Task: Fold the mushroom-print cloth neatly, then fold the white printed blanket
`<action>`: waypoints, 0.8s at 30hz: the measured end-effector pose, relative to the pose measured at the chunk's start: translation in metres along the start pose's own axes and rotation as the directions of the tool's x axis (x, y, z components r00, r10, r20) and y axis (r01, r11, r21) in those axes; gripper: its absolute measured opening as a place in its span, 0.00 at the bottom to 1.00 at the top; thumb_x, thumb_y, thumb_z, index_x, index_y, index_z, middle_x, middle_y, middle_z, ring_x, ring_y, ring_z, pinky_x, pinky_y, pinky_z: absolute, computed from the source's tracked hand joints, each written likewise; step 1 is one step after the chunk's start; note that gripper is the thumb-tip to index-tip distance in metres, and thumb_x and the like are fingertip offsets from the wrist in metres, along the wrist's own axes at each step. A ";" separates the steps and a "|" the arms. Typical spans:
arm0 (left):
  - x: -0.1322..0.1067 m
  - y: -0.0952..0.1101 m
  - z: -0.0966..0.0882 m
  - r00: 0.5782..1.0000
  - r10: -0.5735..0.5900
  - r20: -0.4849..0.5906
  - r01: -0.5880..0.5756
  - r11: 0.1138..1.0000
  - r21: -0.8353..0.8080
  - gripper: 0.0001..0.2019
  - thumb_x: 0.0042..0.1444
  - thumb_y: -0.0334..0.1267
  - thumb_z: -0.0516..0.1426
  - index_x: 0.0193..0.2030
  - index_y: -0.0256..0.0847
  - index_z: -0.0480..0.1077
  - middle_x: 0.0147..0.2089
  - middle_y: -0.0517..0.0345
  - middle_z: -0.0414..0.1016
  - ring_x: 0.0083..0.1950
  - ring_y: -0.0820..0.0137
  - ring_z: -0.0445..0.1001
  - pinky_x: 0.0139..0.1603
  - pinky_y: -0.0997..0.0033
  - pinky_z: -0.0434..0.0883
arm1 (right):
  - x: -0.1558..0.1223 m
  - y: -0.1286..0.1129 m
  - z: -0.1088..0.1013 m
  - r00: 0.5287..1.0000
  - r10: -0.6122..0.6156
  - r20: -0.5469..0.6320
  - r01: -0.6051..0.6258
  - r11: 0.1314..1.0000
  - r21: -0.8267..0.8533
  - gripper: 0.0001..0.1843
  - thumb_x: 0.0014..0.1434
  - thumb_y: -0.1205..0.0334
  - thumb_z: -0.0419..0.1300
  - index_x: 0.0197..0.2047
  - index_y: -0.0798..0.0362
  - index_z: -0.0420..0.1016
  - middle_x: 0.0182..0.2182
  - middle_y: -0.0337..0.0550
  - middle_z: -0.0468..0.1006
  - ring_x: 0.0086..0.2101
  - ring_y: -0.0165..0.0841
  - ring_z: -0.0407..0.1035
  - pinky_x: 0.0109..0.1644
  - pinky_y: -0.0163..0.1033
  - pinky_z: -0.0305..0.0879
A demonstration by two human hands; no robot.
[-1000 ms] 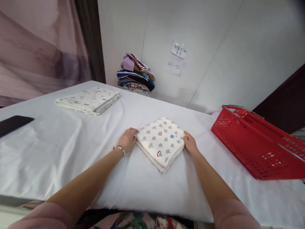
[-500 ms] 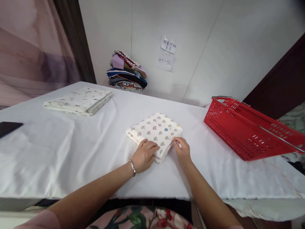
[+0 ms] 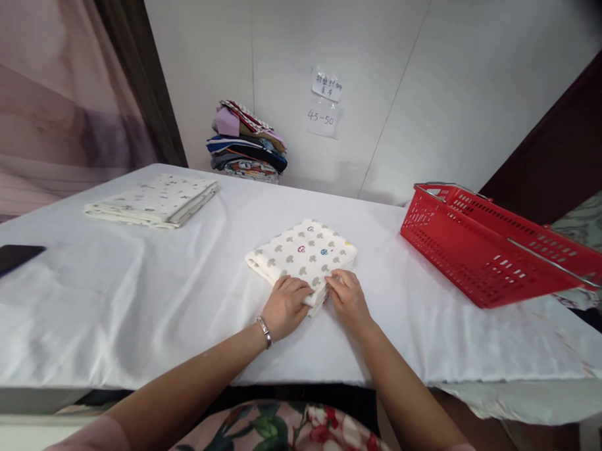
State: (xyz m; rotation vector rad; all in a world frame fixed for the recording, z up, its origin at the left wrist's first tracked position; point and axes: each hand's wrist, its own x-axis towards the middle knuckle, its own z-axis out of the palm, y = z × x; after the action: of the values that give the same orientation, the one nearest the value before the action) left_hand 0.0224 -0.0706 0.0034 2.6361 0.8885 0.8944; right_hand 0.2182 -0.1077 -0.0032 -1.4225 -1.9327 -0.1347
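Note:
A folded cream cloth with a mushroom print (image 3: pixel 302 255) lies in the middle of the white-covered table (image 3: pixel 136 303). My left hand (image 3: pixel 285 306), with a bracelet at the wrist, rests palm down on the cloth's near corner. Beside it, my right hand (image 3: pixel 348 299) touches the same near edge with its fingers curled on the fabric. Both hands press on the cloth from the near side; neither lifts it.
A red plastic basket (image 3: pixel 494 248) sits tilted at the table's right. A second folded patterned cloth (image 3: pixel 154 199) lies at the far left. A dark phone (image 3: pixel 8 259) lies at the left edge. A stack of coloured fabrics (image 3: pixel 246 145) stands against the wall under paper notes (image 3: pixel 325 101).
My hands moved from the cloth's left and right sides to its near corner, coming close together. The view shifted slightly to the right.

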 end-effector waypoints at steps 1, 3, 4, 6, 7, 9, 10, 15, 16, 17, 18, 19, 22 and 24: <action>0.000 0.000 0.000 1.000 -0.001 -0.001 0.001 1.000 -0.003 0.15 0.48 0.31 0.54 0.44 0.43 0.69 0.43 0.55 0.71 0.47 0.65 0.66 0.57 0.55 0.55 | 0.000 0.001 0.000 1.000 -0.011 0.004 0.011 1.000 -0.014 0.18 0.58 0.70 0.49 0.49 0.49 0.70 0.48 0.48 0.67 0.48 0.39 0.60 0.50 0.48 0.61; -0.001 -0.001 0.001 1.000 0.000 -0.002 0.000 1.000 -0.012 0.15 0.48 0.31 0.54 0.44 0.44 0.69 0.43 0.56 0.71 0.47 0.65 0.66 0.57 0.55 0.55 | 0.000 0.002 0.000 0.999 -0.036 0.017 0.036 0.999 -0.020 0.18 0.59 0.71 0.49 0.50 0.49 0.70 0.50 0.48 0.66 0.50 0.40 0.59 0.51 0.49 0.60; -0.001 -0.002 0.001 1.000 -0.001 -0.005 0.001 1.000 -0.019 0.15 0.48 0.31 0.54 0.44 0.44 0.69 0.43 0.56 0.71 0.47 0.66 0.66 0.57 0.55 0.55 | 0.001 0.003 0.001 0.999 -0.047 0.026 0.047 0.999 -0.019 0.18 0.59 0.70 0.49 0.50 0.49 0.70 0.50 0.48 0.66 0.51 0.40 0.58 0.51 0.49 0.60; -0.001 -0.003 0.002 1.000 -0.006 -0.012 0.006 1.000 -0.031 0.15 0.48 0.30 0.53 0.44 0.44 0.69 0.43 0.57 0.71 0.46 0.67 0.66 0.58 0.56 0.55 | 0.001 0.004 0.002 0.997 -0.065 0.045 0.066 0.998 -0.019 0.18 0.59 0.70 0.49 0.50 0.49 0.70 0.50 0.48 0.67 0.52 0.40 0.58 0.51 0.49 0.59; -0.001 -0.004 0.002 1.000 -0.010 -0.017 0.009 0.999 -0.035 0.15 0.48 0.30 0.53 0.44 0.44 0.69 0.42 0.57 0.71 0.46 0.67 0.66 0.58 0.57 0.55 | 0.002 0.004 0.003 0.996 -0.073 0.056 0.074 0.997 -0.021 0.18 0.59 0.70 0.49 0.50 0.49 0.70 0.50 0.48 0.67 0.52 0.40 0.57 0.52 0.48 0.59; -0.001 -0.005 0.003 1.000 -0.014 -0.023 0.013 0.999 -0.038 0.14 0.49 0.30 0.53 0.43 0.44 0.69 0.42 0.57 0.71 0.46 0.68 0.66 0.58 0.57 0.55 | 0.003 0.004 0.004 0.994 -0.083 0.074 0.085 0.996 -0.030 0.17 0.59 0.70 0.49 0.49 0.50 0.70 0.51 0.47 0.67 0.53 0.39 0.57 0.53 0.47 0.58; -0.001 -0.005 0.004 1.000 -0.014 -0.026 0.013 0.999 -0.039 0.14 0.49 0.30 0.53 0.43 0.44 0.69 0.42 0.57 0.71 0.46 0.68 0.66 0.58 0.57 0.55 | 0.003 0.003 0.004 0.993 -0.085 0.083 0.088 0.996 -0.035 0.17 0.59 0.70 0.49 0.49 0.50 0.70 0.51 0.47 0.67 0.53 0.39 0.57 0.53 0.47 0.57; -0.001 -0.005 0.004 1.000 -0.003 -0.027 0.002 0.999 -0.036 0.15 0.48 0.29 0.53 0.43 0.44 0.69 0.42 0.58 0.71 0.45 0.68 0.66 0.57 0.58 0.56 | 0.003 0.001 0.004 0.992 -0.094 0.079 0.098 0.994 -0.044 0.15 0.60 0.70 0.48 0.47 0.51 0.71 0.49 0.47 0.69 0.54 0.38 0.57 0.54 0.47 0.56; -0.002 -0.004 0.003 1.000 -0.001 -0.022 0.000 0.999 -0.035 0.15 0.47 0.29 0.54 0.43 0.44 0.69 0.42 0.58 0.71 0.46 0.68 0.66 0.57 0.58 0.56 | 0.003 0.000 0.003 0.992 -0.100 0.076 0.103 0.994 -0.044 0.15 0.61 0.70 0.48 0.46 0.51 0.72 0.49 0.47 0.70 0.53 0.38 0.57 0.54 0.47 0.56; -0.002 -0.003 0.002 1.000 0.003 -0.016 -0.003 0.999 -0.033 0.15 0.47 0.29 0.54 0.43 0.44 0.69 0.43 0.58 0.71 0.46 0.68 0.66 0.57 0.57 0.56 | 0.002 0.000 0.003 0.991 -0.104 0.078 0.108 0.993 -0.046 0.15 0.61 0.70 0.48 0.46 0.51 0.72 0.48 0.47 0.70 0.53 0.38 0.57 0.54 0.47 0.56; -0.003 -0.001 0.001 1.000 0.005 -0.009 -0.006 1.000 -0.031 0.16 0.46 0.29 0.54 0.44 0.44 0.69 0.43 0.57 0.71 0.46 0.67 0.66 0.57 0.57 0.56 | 0.002 -0.001 0.002 0.991 -0.105 0.084 0.109 0.993 -0.050 0.15 0.61 0.70 0.48 0.46 0.51 0.72 0.48 0.47 0.71 0.53 0.38 0.57 0.54 0.47 0.56; -0.003 0.000 -0.001 1.000 0.008 -0.005 -0.008 1.000 -0.028 0.16 0.46 0.30 0.54 0.44 0.44 0.69 0.43 0.57 0.71 0.47 0.66 0.66 0.57 0.56 0.56 | 0.001 -0.001 0.002 0.991 -0.105 0.088 0.110 0.992 -0.056 0.15 0.61 0.70 0.48 0.46 0.51 0.72 0.48 0.47 0.71 0.53 0.38 0.57 0.54 0.47 0.56; -0.003 0.005 -0.004 1.000 0.005 -0.003 -0.005 1.000 -0.022 0.16 0.45 0.34 0.57 0.44 0.43 0.68 0.44 0.56 0.70 0.47 0.65 0.66 0.58 0.55 0.55 | 0.000 -0.001 0.001 0.991 -0.099 0.085 0.105 0.992 -0.064 0.15 0.60 0.70 0.49 0.46 0.51 0.72 0.47 0.47 0.71 0.53 0.38 0.58 0.54 0.47 0.56; -0.002 0.009 -0.004 1.000 -0.009 -0.019 0.009 1.000 -0.016 0.16 0.45 0.40 0.59 0.43 0.43 0.68 0.43 0.56 0.70 0.47 0.65 0.66 0.58 0.54 0.55 | -0.001 -0.001 0.001 0.992 -0.098 0.082 0.102 0.993 -0.056 0.15 0.60 0.70 0.50 0.46 0.51 0.72 0.46 0.47 0.71 0.52 0.38 0.59 0.53 0.47 0.57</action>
State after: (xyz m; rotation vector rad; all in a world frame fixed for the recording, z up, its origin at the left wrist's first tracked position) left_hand 0.0233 -0.0784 0.0087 2.6120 0.8932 0.9220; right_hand 0.2171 -0.1082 -0.0044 -1.3889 -2.0818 -0.1876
